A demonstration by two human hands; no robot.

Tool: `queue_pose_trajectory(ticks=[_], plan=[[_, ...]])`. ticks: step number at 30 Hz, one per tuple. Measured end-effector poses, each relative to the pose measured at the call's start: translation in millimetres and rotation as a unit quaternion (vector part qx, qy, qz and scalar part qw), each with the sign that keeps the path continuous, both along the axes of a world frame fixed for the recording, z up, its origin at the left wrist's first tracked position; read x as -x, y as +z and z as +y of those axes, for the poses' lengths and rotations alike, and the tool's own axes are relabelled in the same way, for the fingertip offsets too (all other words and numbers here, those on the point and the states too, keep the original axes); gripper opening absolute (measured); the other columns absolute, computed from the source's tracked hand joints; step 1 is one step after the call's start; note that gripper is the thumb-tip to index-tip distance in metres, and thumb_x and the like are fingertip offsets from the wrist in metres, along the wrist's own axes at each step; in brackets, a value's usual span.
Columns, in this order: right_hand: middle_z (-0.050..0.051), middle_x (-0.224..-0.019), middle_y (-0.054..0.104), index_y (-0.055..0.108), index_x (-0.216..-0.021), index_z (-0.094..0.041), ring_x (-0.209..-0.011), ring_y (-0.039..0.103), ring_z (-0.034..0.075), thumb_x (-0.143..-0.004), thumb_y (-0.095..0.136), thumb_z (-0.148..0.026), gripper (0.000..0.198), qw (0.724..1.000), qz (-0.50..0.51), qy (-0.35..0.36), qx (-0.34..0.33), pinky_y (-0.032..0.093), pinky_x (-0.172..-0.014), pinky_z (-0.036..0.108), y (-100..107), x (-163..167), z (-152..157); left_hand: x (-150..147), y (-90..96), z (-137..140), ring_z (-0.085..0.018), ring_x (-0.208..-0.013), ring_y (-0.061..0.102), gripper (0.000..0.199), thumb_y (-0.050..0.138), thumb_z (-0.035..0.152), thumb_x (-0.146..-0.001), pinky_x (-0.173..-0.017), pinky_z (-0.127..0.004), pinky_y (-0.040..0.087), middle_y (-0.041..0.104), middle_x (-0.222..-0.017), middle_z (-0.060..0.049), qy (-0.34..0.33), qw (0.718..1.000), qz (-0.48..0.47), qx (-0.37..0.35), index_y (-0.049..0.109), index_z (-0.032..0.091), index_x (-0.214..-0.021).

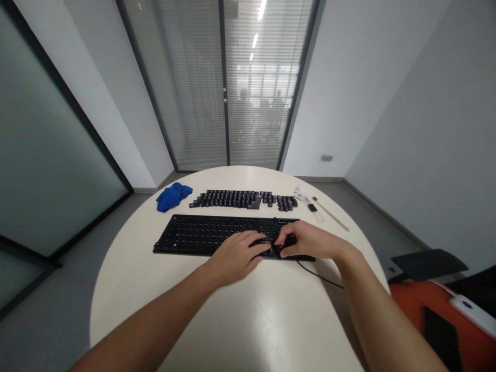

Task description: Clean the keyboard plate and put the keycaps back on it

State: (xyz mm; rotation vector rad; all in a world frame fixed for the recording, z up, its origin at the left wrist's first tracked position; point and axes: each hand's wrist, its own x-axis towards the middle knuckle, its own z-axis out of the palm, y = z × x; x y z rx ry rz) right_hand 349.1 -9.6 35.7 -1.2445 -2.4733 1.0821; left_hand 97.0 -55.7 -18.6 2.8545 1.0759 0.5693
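Note:
A black keyboard (209, 227) lies across the round table, its key field mostly bare of caps. My left hand (242, 256) rests on its right-hand half, fingers stretched out and holding nothing. Just to the right, my right hand (304, 240) curls down over the keyboard, thumb and index finger pinched on what looks like a small black keycap, mostly hidden by the fingers. Behind the keyboard, loose black keycaps (232, 199) are laid out in rows. The keyboard's right end is partly covered by my right hand.
A crumpled blue cloth (173, 196) lies at the table's far left. On the far right are a thin brush (331, 214), a wire tool (313, 208) and crumpled clear plastic (301, 192). A cable (320, 276) runs rightward. An orange chair (411, 310) stands beside the table (155, 310).

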Motion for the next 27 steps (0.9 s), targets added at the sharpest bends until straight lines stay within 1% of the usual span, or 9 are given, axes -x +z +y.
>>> queue_pose_trajectory(ticks=[3,11,15,17,20,21,25,27], plan=[[0.002,-0.095,0.077,0.077,-0.093,-0.021,-0.088,0.069,0.022,-0.072,0.077,-0.033,0.024,1.000,0.005,0.009,0.005,0.049,-0.078,0.029,-3.4,-0.4,1.7,-0.6,-0.1,0.1,-0.026,-0.133,0.050,0.035,0.053,0.028,-0.099,-0.110,-0.046,0.043,0.056,-0.143,-0.006,0.000,1.000,0.004,0.003,0.058,0.027,-0.134],[0.001,-0.091,0.077,0.077,-0.091,-0.021,-0.081,0.067,0.020,-0.072,0.075,-0.029,0.021,0.999,-0.038,0.002,-0.019,0.047,-0.070,0.028,-2.2,6.7,-2.0,-0.1,1.0,-0.8,-0.026,-0.132,0.050,0.036,0.053,0.027,-0.099,-0.109,-0.046,0.043,0.056,-0.143,-0.007,-0.002,1.000,0.007,-0.005,0.057,0.026,-0.135],[0.001,-0.086,0.076,0.076,-0.089,-0.020,-0.076,0.065,0.019,-0.071,0.075,-0.028,0.020,0.999,-0.050,0.000,-0.021,0.045,-0.066,0.027,-3.9,8.0,-2.1,-1.3,3.4,-2.7,-0.028,-0.133,0.048,0.039,0.055,0.031,-0.098,-0.110,-0.047,0.042,0.055,-0.143,-0.008,-0.008,1.000,0.009,-0.005,0.056,0.027,-0.137],[0.002,-0.087,0.075,0.074,-0.092,-0.020,-0.077,0.065,0.019,-0.069,0.076,-0.028,0.024,0.999,-0.038,-0.005,-0.018,0.046,-0.066,0.027,-6.8,7.2,-0.8,-3.0,4.2,-4.1,-0.029,-0.134,0.047,0.043,0.056,0.035,-0.097,-0.110,-0.047,0.041,0.054,-0.144,-0.008,-0.012,1.000,0.012,-0.003,0.054,0.029,-0.139],[0.002,-0.090,0.073,0.072,-0.103,-0.020,-0.079,0.066,0.019,-0.067,0.079,-0.028,0.038,1.000,-0.008,-0.014,-0.001,0.048,-0.068,0.027,-10.5,5.1,0.9,-6.3,4.1,-5.7,-0.030,-0.135,0.046,0.046,0.056,0.040,-0.097,-0.110,-0.049,0.040,0.052,-0.146,-0.008,-0.021,1.000,0.017,0.002,0.052,0.031,-0.142],[0.003,-0.091,0.073,0.071,-0.105,-0.020,-0.079,0.066,0.019,-0.067,0.079,-0.028,0.040,1.000,-0.001,-0.015,0.006,0.049,-0.069,0.027,-10.7,4.4,1.1,-7.2,3.9,-6.0,-0.031,-0.136,0.046,0.048,0.056,0.042,-0.096,-0.110,-0.050,0.040,0.052,-0.146,-0.008,-0.024,1.000,0.018,0.004,0.051,0.031,-0.143],[0.002,-0.093,0.074,0.073,-0.096,-0.020,-0.083,0.066,0.020,-0.070,0.077,-0.032,0.028,1.000,0.004,-0.004,0.015,0.049,-0.073,0.028,-6.0,1.3,-0.6,-8.4,3.7,-6.4,-0.032,-0.136,0.045,0.051,0.057,0.045,-0.095,-0.111,-0.052,0.038,0.051,-0.147,-0.009,-0.027,0.999,0.018,0.009,0.050,0.032,-0.144],[0.002,-0.091,0.075,0.074,-0.092,-0.021,-0.082,0.065,0.020,-0.072,0.076,-0.033,0.023,1.000,-0.011,-0.007,0.010,0.048,-0.072,0.028,-3.1,-0.1,-1.3,-7.8,4.3,-6.4,-0.032,-0.137,0.044,0.051,0.058,0.045,-0.095,-0.111,-0.052,0.037,0.050,-0.148,-0.008,-0.025,0.999,0.017,0.014,0.051,0.032,-0.144]])
